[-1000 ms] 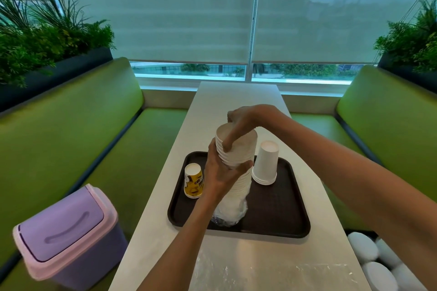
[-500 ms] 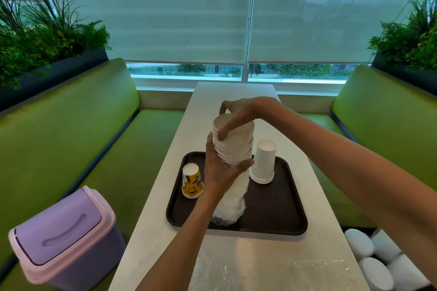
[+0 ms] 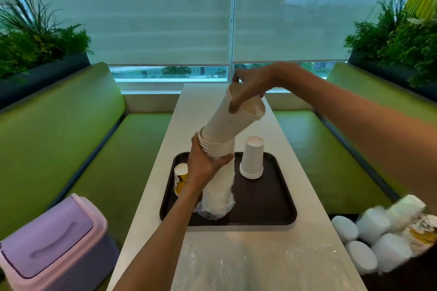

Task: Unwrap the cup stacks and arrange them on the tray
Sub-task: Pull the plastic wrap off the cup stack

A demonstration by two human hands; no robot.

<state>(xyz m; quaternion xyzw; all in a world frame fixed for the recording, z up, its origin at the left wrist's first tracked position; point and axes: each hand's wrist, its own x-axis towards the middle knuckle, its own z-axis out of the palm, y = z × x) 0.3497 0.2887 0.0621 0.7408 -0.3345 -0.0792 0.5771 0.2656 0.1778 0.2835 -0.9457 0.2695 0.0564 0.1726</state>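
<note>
The tall cup stack stands on the tray toward its 7 o'clock corner, wrapper bunched round the foot. Its upper section leans off toward 1 o'clock, so the column may buckle at that bend. The left hand wraps the stack at the bend and the right hand pinches the top rim; a slack grip in either would probably spill cups onto the short stack at 1 o'clock or the yellow cup at 9 o'clock.
</note>
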